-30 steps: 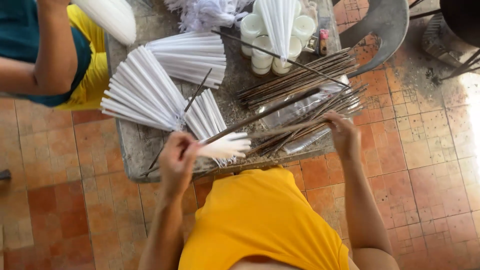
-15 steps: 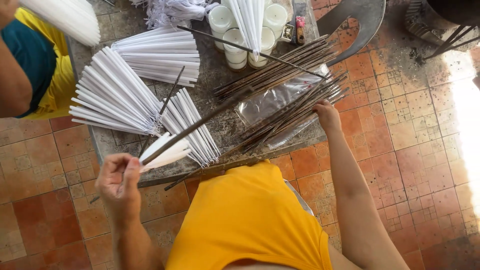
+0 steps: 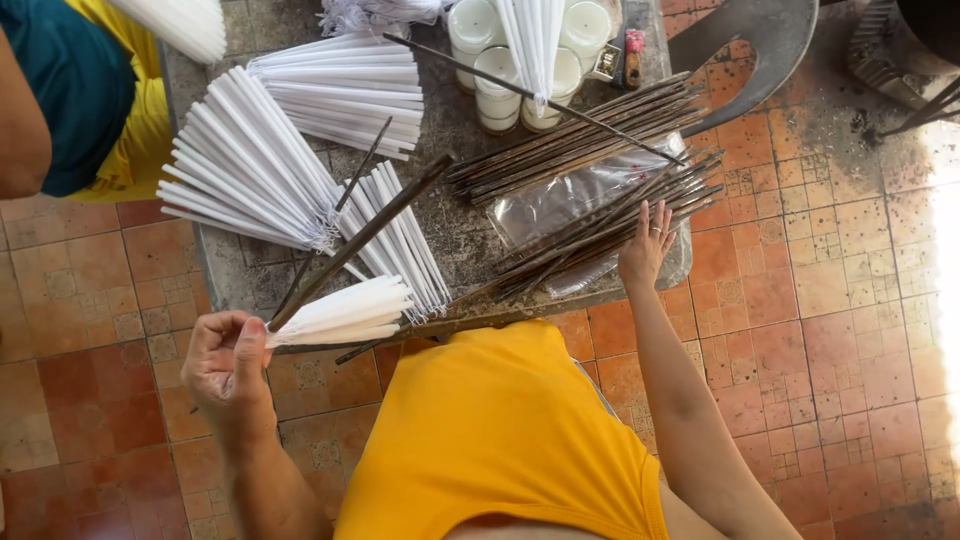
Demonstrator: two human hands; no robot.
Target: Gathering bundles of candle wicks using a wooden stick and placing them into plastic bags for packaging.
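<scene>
Stone-grey table [image 3: 455, 235], mottled top, set on a floor of orange-red tiles [image 3: 800, 330]. It bears fans of white candles: a large fan [image 3: 250, 170] at its left part, a second fan [image 3: 345, 90] behind that, a smaller row [image 3: 405, 235] near the front edge. Dark brown sticks [image 3: 590, 140] lie in a loose bundle across the right part, partly over a clear plastic bag [image 3: 560, 205]. White round jar candles [image 3: 495, 85] stand at the far edge.

Held item: a small bunch of white tapered candles [image 3: 345, 312], wick ends gathered, spread slightly toward the right, lying level just off the table's front-left edge. A long dark stick [image 3: 360, 240] runs diagonally from this bunch up over the table.

Left hand [image 3: 225, 365]: closed on the gathered end of the bunch, thumb up. Right hand [image 3: 645, 250]: fingers spread wide, resting on the stick bundle, ring visible.

Another person's arm in a teal sleeve [image 3: 70, 100] shows at upper left.

Versus half a second ago: left hand is further right, bunch nearer the front edge. Right hand stays on the sticks.
</scene>
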